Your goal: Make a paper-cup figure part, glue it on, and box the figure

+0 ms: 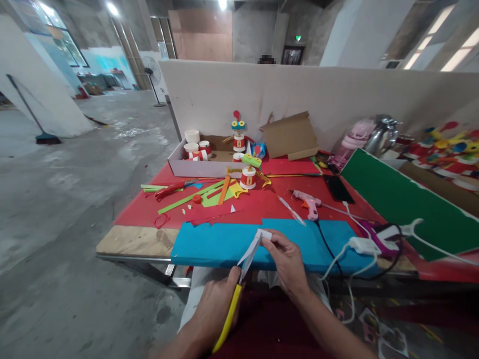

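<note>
A: Which hand of yours has the scissors (236,299)?

B: Your left hand (219,296) does. Its grip is closed around the yellow handles, with the blades pointing up and away from you, toward the white paper (263,234).

A: And where is that paper?

B: Above the front edge of the desk (136,240), over the blue sheet (220,242). Your right hand (287,257) pinches it between thumb and fingers, so that grip is nearly closed. The blades overlap the paper in your view; whether they are cutting it, I cannot tell.

A: What lies beyond your hands?

B: A pink glue gun (310,202) rests ahead and to your right, near a black phone (338,188). Straight ahead, a paper-cup figure (248,177) with spring-like arms stands upright in front of a shallow box (207,169). An orange strip (224,190) lies just to the figure's left.
</note>
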A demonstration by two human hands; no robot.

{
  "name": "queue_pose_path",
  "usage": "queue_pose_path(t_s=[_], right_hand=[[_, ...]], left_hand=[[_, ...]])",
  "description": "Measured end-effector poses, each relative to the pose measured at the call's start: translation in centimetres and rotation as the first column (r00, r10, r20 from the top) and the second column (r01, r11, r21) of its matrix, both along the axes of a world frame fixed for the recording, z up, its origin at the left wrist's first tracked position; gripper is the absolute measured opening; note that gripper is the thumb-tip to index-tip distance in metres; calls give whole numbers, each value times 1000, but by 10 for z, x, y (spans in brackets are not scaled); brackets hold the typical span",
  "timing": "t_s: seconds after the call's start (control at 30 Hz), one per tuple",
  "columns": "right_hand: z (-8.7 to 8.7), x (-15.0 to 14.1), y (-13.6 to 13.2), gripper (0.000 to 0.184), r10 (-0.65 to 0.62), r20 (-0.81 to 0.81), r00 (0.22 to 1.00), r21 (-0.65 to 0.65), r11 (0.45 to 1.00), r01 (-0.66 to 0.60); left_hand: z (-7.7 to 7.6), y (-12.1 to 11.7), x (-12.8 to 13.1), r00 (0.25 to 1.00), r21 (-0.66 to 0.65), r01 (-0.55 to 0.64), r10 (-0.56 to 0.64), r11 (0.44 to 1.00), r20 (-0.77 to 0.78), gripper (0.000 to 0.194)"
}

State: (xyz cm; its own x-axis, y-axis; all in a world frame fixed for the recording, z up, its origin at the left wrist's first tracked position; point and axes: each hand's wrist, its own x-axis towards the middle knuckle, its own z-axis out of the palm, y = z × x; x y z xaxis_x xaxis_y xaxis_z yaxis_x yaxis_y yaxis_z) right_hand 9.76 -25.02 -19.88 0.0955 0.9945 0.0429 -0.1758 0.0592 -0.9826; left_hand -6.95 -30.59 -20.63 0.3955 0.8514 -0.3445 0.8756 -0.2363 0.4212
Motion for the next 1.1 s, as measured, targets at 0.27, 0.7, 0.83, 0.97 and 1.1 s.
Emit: queue_pose_path(t_s=[0.27,0.7,0.83,0.97,1.1], right_hand=[[-8,3,0,21,-30,53,998,-30,999,32],[-10,4,-3,11,-111,244,963,228,972,54],[-8,4,-5,10,-132,252,959,231,970,73],[-8,4,-6,7,-165,297,941,292,954,75],[-9,6,-6,8,-170,332,928,333,941,53]], left_hand=[[8,2,-12,993,-11,2,-4,1000,-118,26],[6,1,-7,999,41,-32,31,999,19,19],[9,-2,-5,1000,53,-12,13,999,-6,19],[5,-3,-5,995,70,-12,19,998,-99,20],[2,-2,-5,989,45,16,-9,999,-149,26]])
